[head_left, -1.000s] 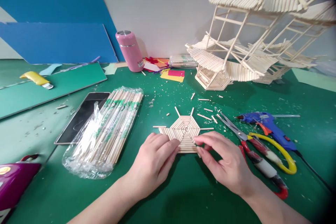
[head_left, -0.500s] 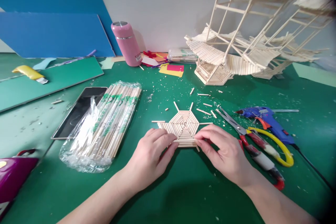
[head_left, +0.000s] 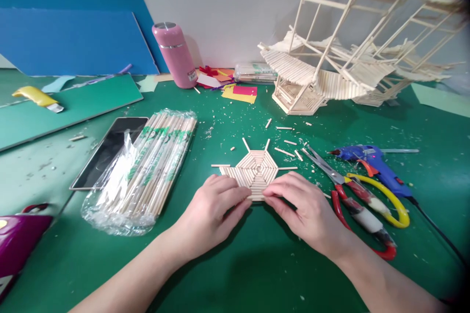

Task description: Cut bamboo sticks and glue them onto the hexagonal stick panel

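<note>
A flat hexagonal panel of thin wooden sticks lies on the green mat in front of me. My left hand rests on the mat with its fingertips pressing the panel's near left edge. My right hand comes in from the right, and its fingertips pinch the near edge of the panel where a short stick lies. Both sets of fingers meet at that near edge and hide it.
A plastic bag of bamboo sticks lies left, next to a dark phone. Red-handled pliers, a blue glue gun and a yellow cord sit right. A large stick-built model, pink bottle and coloured paper stand behind.
My right hand has slid left along the panel's near edge until its fingertips meet my left hand's. The view has tipped slightly downward.
</note>
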